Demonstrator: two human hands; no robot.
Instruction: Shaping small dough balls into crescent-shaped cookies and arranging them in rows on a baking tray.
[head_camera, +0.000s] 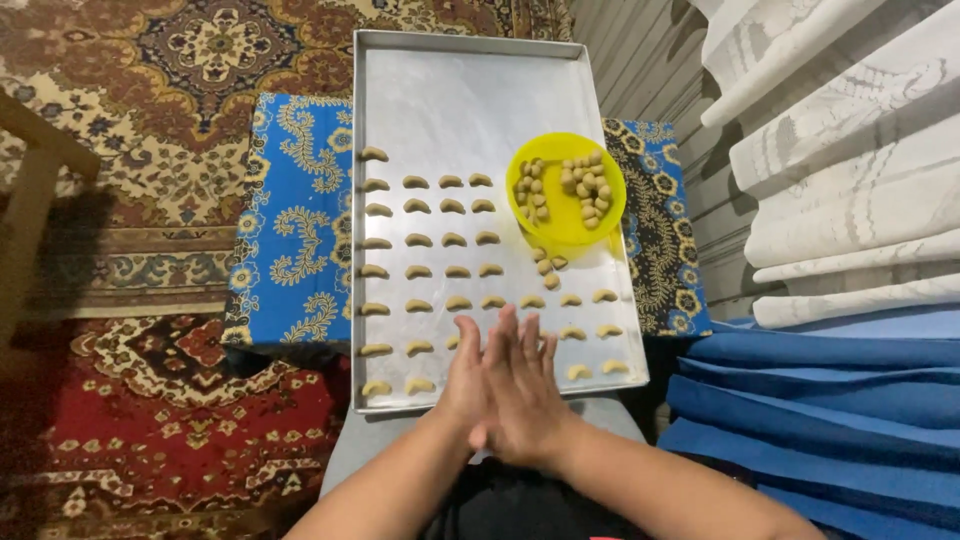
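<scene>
— What's between the hands just now?

— I can't tell. The left hand (468, 385) and right hand (528, 395) are pressed flat together, palm against palm, fingers straight and pointing up the tray. Whatever lies between the palms is hidden; no dough shows at the edges. They hover over the near edge of the metal baking tray (470, 90), at about its middle.

— And how full is the tray?

— Partly. Small pale crescent-shaped dough pieces (418, 240) sit in neat rows over the left and near part. The leftmost column runs longest, from about the middle of the tray down to the near edge; the next columns start a little lower. On the near right, a few more crescents (572, 299) carry two or three rows toward the right rim. The whole far stretch of the tray is bare metal.

— So, as a judgement?

— Well under half is laid out, I'd say. The near rows look broken where the hands cover them, so I can't count those.

— Any dough left to shape?

— A yellow bowl (566, 228) stands on the tray's right side, holding small rounded dough lumps (585, 185) in two clusters. A few more lumps (548, 263) lie on the metal just beside its near rim.

— What's underneath?

— A blue patterned cloth (290, 220) over a low stand, a red and brown carpet (150, 110) around it, and folded blue fabric (820, 400) to the right.
</scene>
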